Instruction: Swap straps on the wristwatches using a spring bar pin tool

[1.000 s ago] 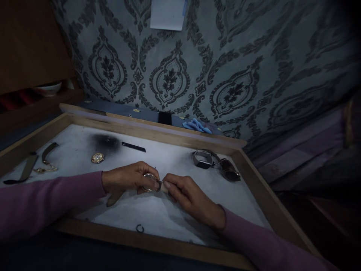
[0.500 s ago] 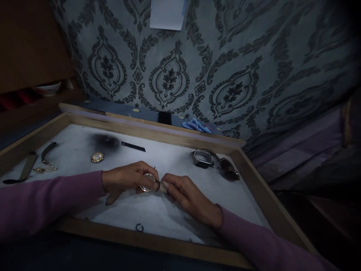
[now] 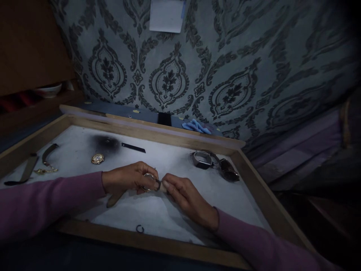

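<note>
My left hand point(image 3: 135, 176) is closed around a round watch point(image 3: 147, 182) with a shiny metal case, the thumb lying over its edge. The fingers of my right hand point(image 3: 187, 197) pinch a light-coloured watch strap point(image 3: 163, 187) right beside the case. Whether the strap is joined to the case, I cannot tell. Under my left wrist, a brownish strap piece point(image 3: 113, 199) sticks out. A gold-coloured watch head point(image 3: 97, 158) without a strap lies beyond my left hand. Near the front edge is a small dark open ring point(image 3: 140, 228).
A wooden-framed white tray point(image 3: 158, 135) surrounds the work. On its left lie strap pieces point(image 3: 28, 168) and a gold chain-like piece point(image 3: 45, 171); at the back, a dark flat strip point(image 3: 133, 147). Watches point(image 3: 202, 159) and sunglasses point(image 3: 229, 171) lie right. A blue cloth point(image 3: 196, 126) rests behind.
Both hands keep almost the same hold on the watch and strap. The view has shifted very slightly; nothing is let go or picked up.
</note>
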{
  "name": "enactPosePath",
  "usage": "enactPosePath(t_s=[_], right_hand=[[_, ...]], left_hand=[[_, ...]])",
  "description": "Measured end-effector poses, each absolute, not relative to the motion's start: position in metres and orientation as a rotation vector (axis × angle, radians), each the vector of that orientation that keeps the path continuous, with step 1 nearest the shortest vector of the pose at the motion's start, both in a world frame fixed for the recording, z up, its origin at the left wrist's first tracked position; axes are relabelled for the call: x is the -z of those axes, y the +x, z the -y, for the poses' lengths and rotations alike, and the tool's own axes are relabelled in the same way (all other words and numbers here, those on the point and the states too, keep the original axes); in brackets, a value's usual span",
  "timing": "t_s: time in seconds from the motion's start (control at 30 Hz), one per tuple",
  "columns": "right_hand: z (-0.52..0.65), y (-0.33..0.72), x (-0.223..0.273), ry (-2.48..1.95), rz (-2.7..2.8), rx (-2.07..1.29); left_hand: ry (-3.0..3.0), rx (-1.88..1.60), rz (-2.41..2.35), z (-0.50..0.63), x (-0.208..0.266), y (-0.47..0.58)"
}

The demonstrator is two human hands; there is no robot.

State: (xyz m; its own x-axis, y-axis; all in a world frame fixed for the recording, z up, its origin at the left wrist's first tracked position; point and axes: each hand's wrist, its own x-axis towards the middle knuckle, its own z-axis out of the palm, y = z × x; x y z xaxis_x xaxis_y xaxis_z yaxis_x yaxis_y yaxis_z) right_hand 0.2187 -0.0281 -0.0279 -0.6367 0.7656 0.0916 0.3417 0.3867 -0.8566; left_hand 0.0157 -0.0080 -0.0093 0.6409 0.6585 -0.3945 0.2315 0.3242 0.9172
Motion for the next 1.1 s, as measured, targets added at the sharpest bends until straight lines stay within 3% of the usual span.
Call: enactPosePath(t_s=[1.1], right_hand=[[0.0298, 0.2159, 0.0254, -1.005, 2.235, -0.994]], left_hand=[[1.451, -0.22, -0.801, 0.0074, 0.0138, 0.0086]])
